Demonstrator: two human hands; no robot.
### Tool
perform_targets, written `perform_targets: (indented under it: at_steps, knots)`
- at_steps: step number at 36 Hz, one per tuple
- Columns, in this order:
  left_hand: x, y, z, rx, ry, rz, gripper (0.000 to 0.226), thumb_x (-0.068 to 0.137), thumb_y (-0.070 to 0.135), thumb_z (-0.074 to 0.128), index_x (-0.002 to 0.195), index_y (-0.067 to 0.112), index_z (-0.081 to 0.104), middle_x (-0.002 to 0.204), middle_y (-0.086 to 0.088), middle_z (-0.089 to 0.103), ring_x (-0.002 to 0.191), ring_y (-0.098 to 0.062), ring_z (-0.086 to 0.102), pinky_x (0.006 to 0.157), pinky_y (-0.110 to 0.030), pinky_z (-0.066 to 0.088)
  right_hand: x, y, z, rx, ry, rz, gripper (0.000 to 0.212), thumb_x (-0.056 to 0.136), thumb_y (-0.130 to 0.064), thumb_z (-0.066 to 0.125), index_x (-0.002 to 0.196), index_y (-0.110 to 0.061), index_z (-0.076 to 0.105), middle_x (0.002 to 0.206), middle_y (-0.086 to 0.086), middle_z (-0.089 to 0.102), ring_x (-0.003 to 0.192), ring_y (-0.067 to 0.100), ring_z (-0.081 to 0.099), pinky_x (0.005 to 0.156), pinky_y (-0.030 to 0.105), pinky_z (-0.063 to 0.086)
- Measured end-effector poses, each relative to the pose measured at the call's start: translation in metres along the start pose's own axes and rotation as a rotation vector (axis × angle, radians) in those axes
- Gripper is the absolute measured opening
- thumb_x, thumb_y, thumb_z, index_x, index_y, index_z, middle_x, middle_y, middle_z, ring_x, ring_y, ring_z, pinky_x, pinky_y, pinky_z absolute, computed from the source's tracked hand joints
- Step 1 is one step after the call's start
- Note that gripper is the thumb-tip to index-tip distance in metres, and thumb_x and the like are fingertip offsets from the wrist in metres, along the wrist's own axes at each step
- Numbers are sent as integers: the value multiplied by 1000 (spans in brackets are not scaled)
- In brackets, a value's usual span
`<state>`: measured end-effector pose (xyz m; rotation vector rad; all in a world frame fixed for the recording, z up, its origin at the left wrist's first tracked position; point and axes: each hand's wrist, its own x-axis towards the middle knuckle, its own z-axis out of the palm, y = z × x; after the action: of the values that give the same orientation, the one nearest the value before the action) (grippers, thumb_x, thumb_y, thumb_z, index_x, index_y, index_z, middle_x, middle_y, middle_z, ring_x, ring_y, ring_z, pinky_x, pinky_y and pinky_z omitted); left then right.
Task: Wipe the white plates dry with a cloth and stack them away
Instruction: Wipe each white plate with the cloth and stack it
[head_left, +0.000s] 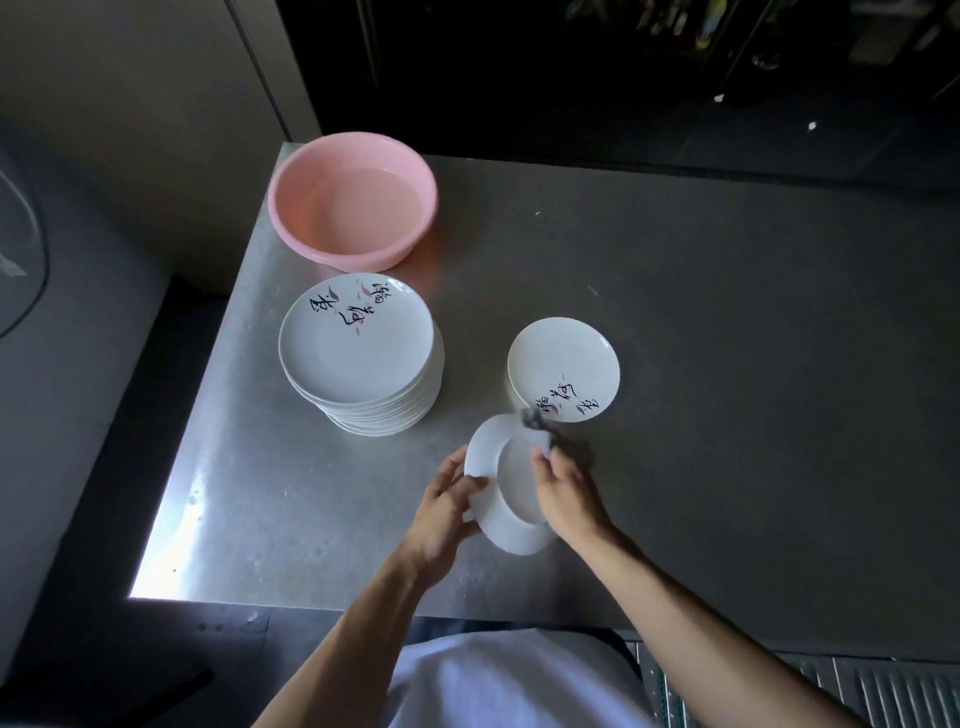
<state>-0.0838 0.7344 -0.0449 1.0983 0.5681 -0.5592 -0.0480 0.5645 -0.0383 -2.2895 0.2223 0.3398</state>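
My left hand (448, 506) grips the left rim of a white plate (506, 496) held tilted above the table, its underside facing me. My right hand (563, 488) holds a dark cloth (540, 428) against the plate's upper right part. A tall stack of several white plates (358, 348) with black and pink writing stands to the left. One more white plate (563, 366) with the same writing lies flat just beyond my right hand.
A pink plastic basin (353, 200) sits at the far left of the grey metal table (727, 364). The table's left edge drops off beside the plate stack, and its near edge runs just below my forearms.
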Motion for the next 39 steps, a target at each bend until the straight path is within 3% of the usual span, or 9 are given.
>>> perform_targets:
  at_steps: [5, 8, 12, 19, 23, 26, 31, 34, 39]
  knots:
    - [-4, 0, 1, 114, -63, 35, 33, 96, 30, 63, 126, 20, 71, 121, -12, 75, 106, -26, 73, 79, -39, 61, -15, 1, 4, -111, -206, -607, 45, 105, -25, 43, 145, -4, 49, 160, 6, 32, 152, 20, 19, 125, 32, 12]
    - [-4, -5, -3, 62, -61, 10, 26, 103, 20, 62, 128, 17, 71, 124, -16, 73, 105, -27, 71, 83, -43, 61, -10, 11, 9, -154, -120, -538, 46, 104, -24, 43, 142, 1, 51, 155, 15, 40, 148, 31, 31, 123, 43, 22]
    - [-1, -9, -7, -47, 0, -53, 29, 104, 21, 59, 131, 20, 71, 126, -15, 72, 106, -26, 69, 87, -45, 58, 1, 19, 8, -128, -21, -87, 48, 103, -21, 46, 150, -11, 41, 146, 11, 49, 134, 31, 43, 116, 42, 29]
    - [9, -1, -12, -214, 83, -61, 41, 106, 11, 44, 142, -7, 53, 138, -35, 60, 116, -42, 63, 106, -56, 48, -41, 16, 3, -342, -100, -609, 46, 99, -26, 52, 140, -6, 55, 152, 11, 46, 145, 28, 38, 119, 47, 25]
    - [7, 10, -4, -379, 67, -46, 46, 104, 8, 50, 145, 26, 40, 126, -21, 71, 101, -32, 71, 85, -45, 60, -45, 4, -5, -481, -36, -722, 63, 93, -43, 60, 143, -5, 51, 147, 12, 52, 137, 27, 48, 116, 46, 35]
    - [6, 14, 3, -395, 76, -57, 50, 103, 15, 54, 147, 35, 42, 123, -13, 73, 99, -27, 75, 72, -39, 63, -33, 0, -15, -491, 27, -770, 66, 73, -15, 82, 134, -4, 59, 132, 10, 64, 117, 29, 63, 106, 43, 47]
    - [4, 20, 11, -130, 177, -10, 47, 100, 65, 50, 139, 38, 59, 144, 0, 59, 132, -22, 56, 105, -42, 47, -20, -7, -20, -84, 82, -478, 38, 86, -12, 72, 123, -17, 64, 107, -5, 70, 94, 8, 63, 88, 20, 49]
    - [0, 13, 7, 67, 179, 100, 53, 105, 61, 42, 146, 30, 54, 141, 3, 62, 134, -23, 55, 113, -47, 45, -10, -14, -19, 179, 78, -77, 17, 94, -34, 64, 107, -23, 68, 80, -17, 67, 72, -11, 61, 65, 11, 49]
    - [-5, 7, -6, 111, 183, 76, 29, 113, 41, 37, 125, 30, 61, 126, 1, 65, 114, -27, 61, 85, -40, 58, -4, -7, -20, 533, 79, 165, 22, 85, -42, 67, 94, -22, 68, 87, -3, 75, 84, 16, 72, 56, 22, 56]
